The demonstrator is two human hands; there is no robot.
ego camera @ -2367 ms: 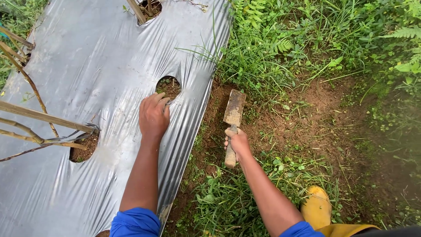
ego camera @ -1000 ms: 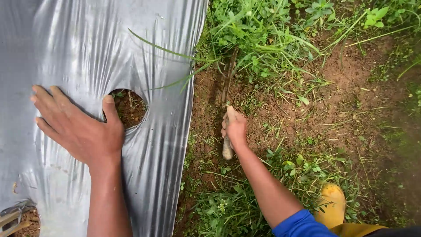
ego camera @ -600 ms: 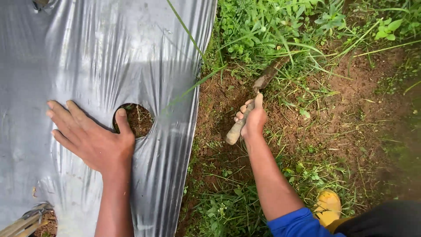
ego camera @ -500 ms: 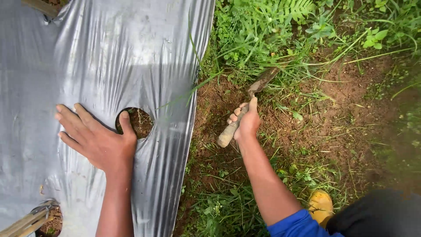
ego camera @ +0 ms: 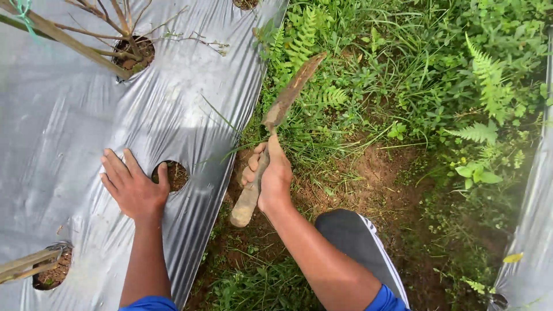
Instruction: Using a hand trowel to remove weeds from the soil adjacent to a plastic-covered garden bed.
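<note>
We note the knife (ego camera: 280,106) in our right hand (ego camera: 271,175): its wooden handle runs down through the fist, the soil-caked blade raised and tilted up-right over the grass (ego camera: 368,75) and ferns. That grip is pressed tight around the handle. Our left hand (ego camera: 133,187) lies flat on the silver sheet (ego camera: 69,115), fingers spread, pinching nothing, thumb at the rim of a planting hole (ego camera: 174,175). Bare soil (ego camera: 374,173) shows between sheet and grass. A dry stalk (ego camera: 124,29) rises from a farther hole.
</note>
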